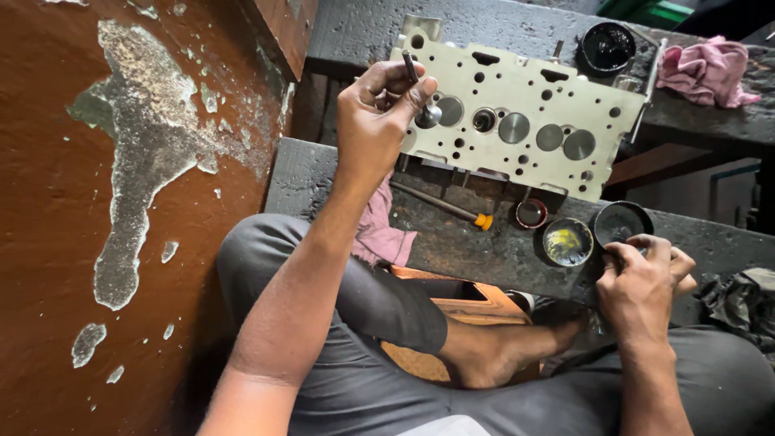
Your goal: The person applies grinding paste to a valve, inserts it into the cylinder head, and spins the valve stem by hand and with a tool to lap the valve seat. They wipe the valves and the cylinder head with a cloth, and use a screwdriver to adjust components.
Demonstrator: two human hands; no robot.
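Far left of the frame: a reddish-brown wall (pixel 48 202) with large patches of flaked paint exposing grey beneath.

Left of centre, upper half: the left hand (pixel 375 121) is raised over the near end of a pale metal cylinder head (pixel 517 89). Its fingers are closed in a pinch on the stem of an engine valve (pixel 421 93); the valve's round head hangs just below the fingertips, at or just above the plate's face; contact cannot be confirmed. The cylinder head lies flat across two dark, grimy beams (pixel 460 234), spanning upper centre to upper right, with several valves seated in its face and many small bores.

Centre, lower half: a pink rag (pixel 379 230) sits under the left forearm on the near beam. A slim tool with an orange tip (pixel 448 206) lies just below the cylinder head's lower edge. The person's bare foot (pixel 500 351) rests below, over an orange-brown box.

Right of centre: a small red-rimmed cap (pixel 531 214), then an open tin with yellowish paste (pixel 567 241), then a dark round tin (pixel 617 220), side by side on the near beam.

Lower right: the right hand (pixel 646 278) is curled, fingertips touching the dark tin's near rim.

Upper right: a black round lid (pixel 607 47) and a second pink cloth (pixel 710 71) on the far beam.
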